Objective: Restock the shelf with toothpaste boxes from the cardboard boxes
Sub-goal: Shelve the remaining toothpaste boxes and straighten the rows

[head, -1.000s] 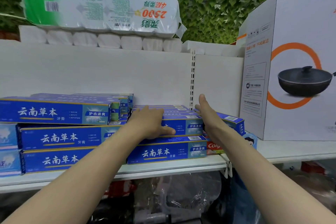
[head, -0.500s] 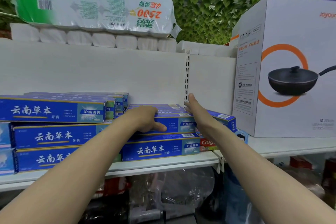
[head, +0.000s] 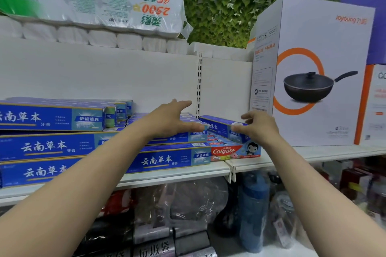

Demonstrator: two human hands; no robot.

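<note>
Hands (head: 213, 126) spread over stacked blue toothpaste boxes (head: 167, 159).

Bright even indoor light, soft faint shadows, wide-angle bending at edges, slight motion blur, mild softness throughout

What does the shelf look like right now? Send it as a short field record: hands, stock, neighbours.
left hand: open, fingers spread over the middle stack of blue toothpaste boxes
right hand: open, fingers curled at the angled blue box
angled blue box: lies askew on the Colgate box
left stack: three layers high
shelf: white, front edge bare
right neighbour: pan carton
above: tissue roll pack
</note>
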